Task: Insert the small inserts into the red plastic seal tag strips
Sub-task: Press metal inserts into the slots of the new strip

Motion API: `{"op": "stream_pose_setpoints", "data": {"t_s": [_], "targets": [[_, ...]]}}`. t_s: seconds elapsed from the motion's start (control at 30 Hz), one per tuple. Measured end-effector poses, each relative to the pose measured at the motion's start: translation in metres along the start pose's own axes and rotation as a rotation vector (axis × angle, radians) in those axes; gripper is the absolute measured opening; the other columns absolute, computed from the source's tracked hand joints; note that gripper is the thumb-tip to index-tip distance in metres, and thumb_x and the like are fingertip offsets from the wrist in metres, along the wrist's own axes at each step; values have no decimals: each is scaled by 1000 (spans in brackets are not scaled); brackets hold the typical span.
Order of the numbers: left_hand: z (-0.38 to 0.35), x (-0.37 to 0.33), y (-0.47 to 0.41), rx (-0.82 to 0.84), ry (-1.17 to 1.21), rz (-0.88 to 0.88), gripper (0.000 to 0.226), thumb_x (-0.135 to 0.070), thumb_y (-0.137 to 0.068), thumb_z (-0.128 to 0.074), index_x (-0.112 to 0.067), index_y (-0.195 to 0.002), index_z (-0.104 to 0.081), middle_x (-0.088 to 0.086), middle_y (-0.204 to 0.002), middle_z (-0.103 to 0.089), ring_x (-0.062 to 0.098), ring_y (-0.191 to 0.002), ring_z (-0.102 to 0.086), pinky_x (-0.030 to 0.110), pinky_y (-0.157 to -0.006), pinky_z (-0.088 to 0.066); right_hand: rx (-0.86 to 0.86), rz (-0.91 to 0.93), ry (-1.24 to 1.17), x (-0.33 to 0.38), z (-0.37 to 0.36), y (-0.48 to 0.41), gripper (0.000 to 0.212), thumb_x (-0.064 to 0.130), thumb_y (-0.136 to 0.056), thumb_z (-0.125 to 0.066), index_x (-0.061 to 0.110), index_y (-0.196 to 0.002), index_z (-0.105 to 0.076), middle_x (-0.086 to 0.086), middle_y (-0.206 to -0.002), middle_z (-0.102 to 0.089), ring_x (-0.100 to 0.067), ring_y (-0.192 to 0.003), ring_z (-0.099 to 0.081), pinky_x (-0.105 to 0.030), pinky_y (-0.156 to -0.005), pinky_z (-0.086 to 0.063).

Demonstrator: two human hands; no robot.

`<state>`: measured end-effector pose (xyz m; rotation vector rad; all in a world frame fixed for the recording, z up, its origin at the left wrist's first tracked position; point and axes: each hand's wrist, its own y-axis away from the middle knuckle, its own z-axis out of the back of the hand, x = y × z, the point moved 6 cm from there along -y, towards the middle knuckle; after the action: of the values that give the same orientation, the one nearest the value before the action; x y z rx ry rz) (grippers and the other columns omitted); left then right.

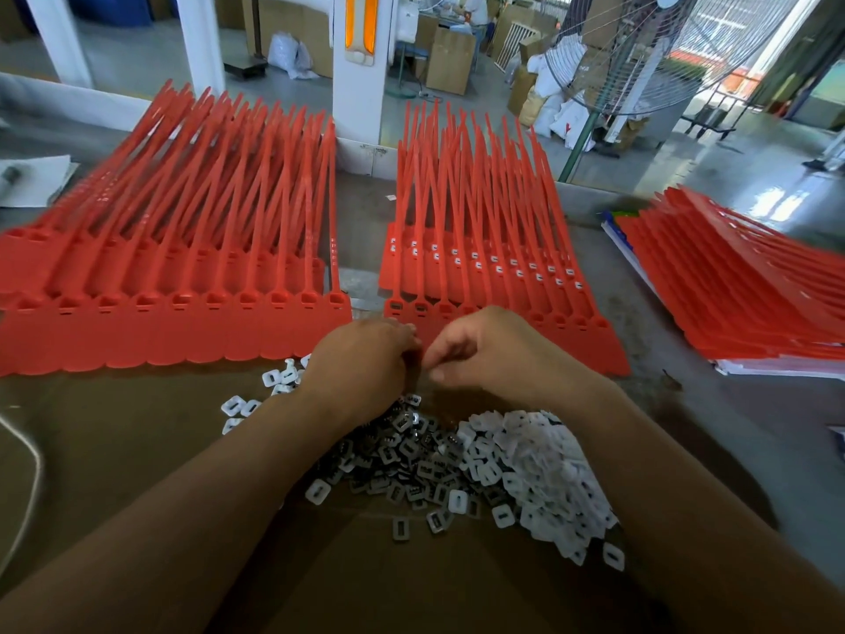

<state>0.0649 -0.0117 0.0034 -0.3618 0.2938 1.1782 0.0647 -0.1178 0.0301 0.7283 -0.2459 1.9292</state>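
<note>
A heap of small white and grey square inserts (494, 469) lies on the brown table in front of me. Behind it sit two stacks of red seal tag strips: the left stack (173, 276) has empty sockets, and the middle stack (484, 272) shows white inserts in its rear rows. My left hand (361, 363) and my right hand (494, 350) meet, fingers curled, at the near edge of the middle stack, just above the heap. What the fingertips pinch is hidden between the two hands.
A third stack of red strips (740, 286) lies at the right on white sheets. A few loose inserts (247, 404) are scattered left of my left wrist. A white cord (27, 455) curves at the left edge. A large fan (640, 52) stands beyond the table.
</note>
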Motion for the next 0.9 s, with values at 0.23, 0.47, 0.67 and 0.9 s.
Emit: {"op": "stream_pose_setpoints", "data": {"t_s": [0.23, 0.47, 0.67, 0.9], "targets": [[-3, 4, -4, -17, -24, 17, 45, -8, -84, -42, -28, -122, -57, -10, -139, -44, 11, -129, -38, 31, -106, -33, 31, 96, 129, 9, -19, 5, 27, 8, -74, -72, 14, -101, -71, 10, -82, -60, 3, -69, -52, -5, -65, -39], [-4, 5, -6, -23, -24, 2, 44, -9, -85, -42, -27, -122, -57, -9, -139, -43, 11, -130, -37, 29, -106, -31, -33, 131, 137, 8, -20, 2, 14, 12, -82, -65, 12, -94, -72, 23, -73, -49, 7, -69, -47, 1, -66, -33], [-2, 3, -4, -30, -11, -22, 40, -9, -84, -43, -25, -115, -61, -6, -137, -47, 13, -128, -41, 35, -104, -36, -92, 69, -37, 1, -12, 4, 17, 8, -88, -55, 23, -81, -59, 14, -74, -58, -3, -73, -59, -16, -69, -47], [0, 3, -3, -78, 8, 4, 44, -6, -83, -41, -22, -120, -59, -8, -135, -48, 12, -127, -42, 28, -103, -33, -290, -47, -127, -22, 13, -11, 27, 8, -87, -57, 31, -74, -53, 8, -78, -64, 0, -68, -63, -16, -65, -53]]}}
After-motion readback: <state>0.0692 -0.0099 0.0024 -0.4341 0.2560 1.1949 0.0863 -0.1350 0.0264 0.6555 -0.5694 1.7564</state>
